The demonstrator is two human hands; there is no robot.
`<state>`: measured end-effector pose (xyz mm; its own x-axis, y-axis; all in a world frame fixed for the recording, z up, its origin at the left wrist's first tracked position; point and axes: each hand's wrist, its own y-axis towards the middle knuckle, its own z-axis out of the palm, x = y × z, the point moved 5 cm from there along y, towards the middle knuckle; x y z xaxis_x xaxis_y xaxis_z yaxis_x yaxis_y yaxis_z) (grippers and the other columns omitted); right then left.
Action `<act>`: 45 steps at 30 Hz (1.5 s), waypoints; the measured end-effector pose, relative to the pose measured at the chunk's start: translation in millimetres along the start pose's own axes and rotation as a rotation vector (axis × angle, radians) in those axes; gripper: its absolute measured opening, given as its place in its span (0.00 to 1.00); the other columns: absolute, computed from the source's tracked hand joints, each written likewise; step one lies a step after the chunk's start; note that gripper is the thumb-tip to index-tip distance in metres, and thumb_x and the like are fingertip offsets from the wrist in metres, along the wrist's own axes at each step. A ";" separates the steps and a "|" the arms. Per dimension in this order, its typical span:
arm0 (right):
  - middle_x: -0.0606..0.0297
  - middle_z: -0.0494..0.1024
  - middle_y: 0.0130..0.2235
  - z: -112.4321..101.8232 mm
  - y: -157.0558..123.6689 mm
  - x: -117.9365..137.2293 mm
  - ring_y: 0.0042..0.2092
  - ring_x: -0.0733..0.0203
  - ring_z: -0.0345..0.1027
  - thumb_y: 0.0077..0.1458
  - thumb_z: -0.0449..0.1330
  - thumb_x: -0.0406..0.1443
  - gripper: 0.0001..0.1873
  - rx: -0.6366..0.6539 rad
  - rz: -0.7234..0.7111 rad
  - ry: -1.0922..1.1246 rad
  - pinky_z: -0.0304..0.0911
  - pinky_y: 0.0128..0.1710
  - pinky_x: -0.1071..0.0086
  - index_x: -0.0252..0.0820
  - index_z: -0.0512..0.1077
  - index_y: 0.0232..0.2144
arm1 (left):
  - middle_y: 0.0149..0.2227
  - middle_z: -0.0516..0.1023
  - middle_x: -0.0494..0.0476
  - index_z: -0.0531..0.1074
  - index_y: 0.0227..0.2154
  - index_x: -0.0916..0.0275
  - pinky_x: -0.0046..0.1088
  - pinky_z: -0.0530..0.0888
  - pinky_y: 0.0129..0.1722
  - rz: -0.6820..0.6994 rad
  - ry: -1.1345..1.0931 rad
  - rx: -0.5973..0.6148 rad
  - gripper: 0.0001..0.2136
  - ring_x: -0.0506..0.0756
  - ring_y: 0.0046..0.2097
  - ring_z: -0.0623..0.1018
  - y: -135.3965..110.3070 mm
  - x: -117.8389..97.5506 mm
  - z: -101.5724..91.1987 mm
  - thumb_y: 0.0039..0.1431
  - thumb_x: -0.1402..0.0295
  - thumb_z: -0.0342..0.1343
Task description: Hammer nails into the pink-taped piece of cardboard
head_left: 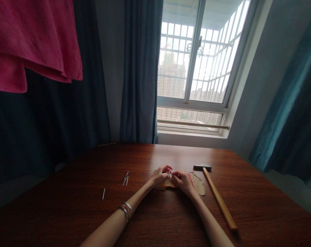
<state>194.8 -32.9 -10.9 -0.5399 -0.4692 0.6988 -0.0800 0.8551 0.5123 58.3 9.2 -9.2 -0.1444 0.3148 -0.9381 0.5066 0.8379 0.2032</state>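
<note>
My left hand (160, 175) and my right hand (182, 180) meet over a tan perforated piece with pink stitching (198, 183) lying on the brown wooden table (155, 212). Both hands have their fingers curled in a pinch around something small and light-coloured between them; I cannot make out what it is. Bracelets circle my left wrist (126, 209). The part of the tan piece under my hands is hidden.
A hammer with a dark head and long wooden handle (218, 198) lies just right of my right hand. Several thin metal pins (125, 178) lie left of my left hand, one more (103, 193) farther left. Curtains, a barred window and a hanging pink cloth (34, 41) stand beyond the table.
</note>
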 end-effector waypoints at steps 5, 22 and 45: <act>0.66 0.77 0.27 -0.7 0.9 0.4 0.30 0.62 0.68 0.50 0.55 0.37 0.09 -0.001 0.038 0.021 0.63 0.32 0.73 0.43 0.76 0.25 | 0.32 0.76 0.52 0.69 0.35 0.63 0.23 0.69 0.36 -0.031 -0.018 -0.018 0.16 0.51 0.35 0.74 2.7 5.9 -0.9 0.40 0.78 0.48; 0.64 0.78 0.29 1.4 1.3 3.1 0.31 0.60 0.69 0.52 0.53 0.36 0.11 -0.004 0.023 -0.015 0.62 0.33 0.71 0.45 0.75 0.29 | 0.30 0.77 0.54 0.71 0.33 0.65 0.26 0.69 0.34 -0.002 -0.076 -0.049 0.15 0.53 0.34 0.75 5.8 15.1 -0.7 0.38 0.78 0.49; 0.63 0.76 0.31 7.1 1.1 -2.5 0.33 0.62 0.67 0.54 0.52 0.32 0.10 0.018 -0.033 -0.092 0.60 0.35 0.71 0.42 0.73 0.29 | 0.29 0.77 0.53 0.71 0.33 0.65 0.24 0.69 0.33 0.009 -0.040 -0.054 0.13 0.51 0.32 0.74 6.9 16.9 0.1 0.42 0.76 0.48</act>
<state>190.1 -29.2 -15.7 -0.6111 -0.4754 0.6328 -0.1136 0.8439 0.5244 59.4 20.3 -23.6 -0.1057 0.3054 -0.9463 0.4610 0.8583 0.2255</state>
